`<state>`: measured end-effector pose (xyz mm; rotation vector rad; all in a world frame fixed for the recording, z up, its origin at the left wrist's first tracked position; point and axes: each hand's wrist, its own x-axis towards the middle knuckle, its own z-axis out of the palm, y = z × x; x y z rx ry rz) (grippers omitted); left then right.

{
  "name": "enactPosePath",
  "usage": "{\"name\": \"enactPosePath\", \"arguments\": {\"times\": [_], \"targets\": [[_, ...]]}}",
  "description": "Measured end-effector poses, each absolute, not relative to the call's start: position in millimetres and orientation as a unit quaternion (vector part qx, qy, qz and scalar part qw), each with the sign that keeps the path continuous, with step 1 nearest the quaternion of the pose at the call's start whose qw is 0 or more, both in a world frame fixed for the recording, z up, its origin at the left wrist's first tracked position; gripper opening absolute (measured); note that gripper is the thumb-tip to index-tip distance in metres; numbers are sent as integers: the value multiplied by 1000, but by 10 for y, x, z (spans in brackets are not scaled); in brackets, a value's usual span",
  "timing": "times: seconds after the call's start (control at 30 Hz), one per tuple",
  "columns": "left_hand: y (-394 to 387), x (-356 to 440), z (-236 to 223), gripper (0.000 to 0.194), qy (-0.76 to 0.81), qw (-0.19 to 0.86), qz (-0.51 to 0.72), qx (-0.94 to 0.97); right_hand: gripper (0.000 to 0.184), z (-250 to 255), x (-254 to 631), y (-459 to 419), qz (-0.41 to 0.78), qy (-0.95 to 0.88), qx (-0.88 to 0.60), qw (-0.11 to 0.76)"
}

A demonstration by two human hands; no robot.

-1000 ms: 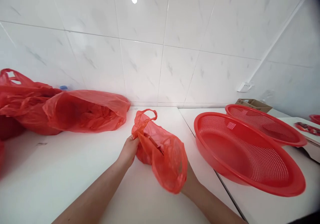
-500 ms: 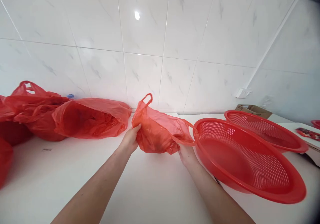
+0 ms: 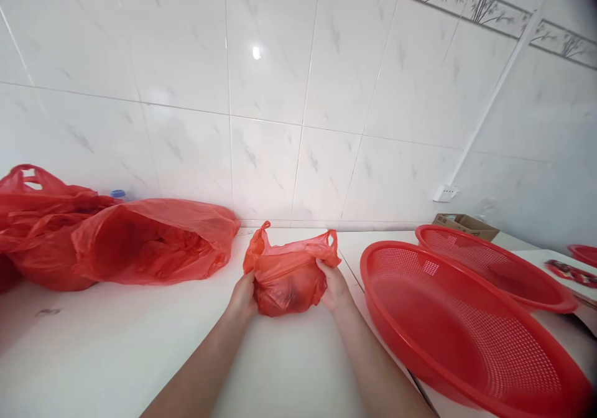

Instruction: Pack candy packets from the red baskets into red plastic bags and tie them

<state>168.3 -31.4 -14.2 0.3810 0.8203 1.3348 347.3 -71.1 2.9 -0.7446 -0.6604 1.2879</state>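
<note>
We note one red plastic carrier bag [image 3: 284, 275], thin, crinkled and translucent, a darker shape [image 3: 289, 290] showing through its lower front. We see it upright over the white table [image 3: 293, 362], mouth uppermost, loop handles raised at both ends; table contact unclear to us.

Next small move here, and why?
Probably slide the right hand up to the nearer handle loop: it stands open just above the fingers, while the left hand grips the opposite side of the small red bag.
</note>
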Motion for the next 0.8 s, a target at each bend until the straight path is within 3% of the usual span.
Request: {"name": "enactPosePath", "arguments": {"times": [0.13, 0.3, 0.5, 0.67, 0.8], "targets": [[-348, 1602, -158, 16, 310, 723, 592, 176, 34, -235, 3504, -554, 645, -214, -282, 677], [-428, 1543, -84, 32, 194, 765, 527, 315, 30, -304, 3508, -601, 669, -231, -250, 660], [-471, 1636, -122, 24, 289, 783, 479, 273, 33, -294, 3492, -691, 711, -285, -271, 583], [-447, 1680, -126, 29, 306, 774, 528, 168, 26, -291, 3538, -683, 702, -224, -241, 631], [-443, 1677, -105, 36, 223, 807, 513, 188, 14, -279, 3556, -666, 693, -189, -239, 654]]}}
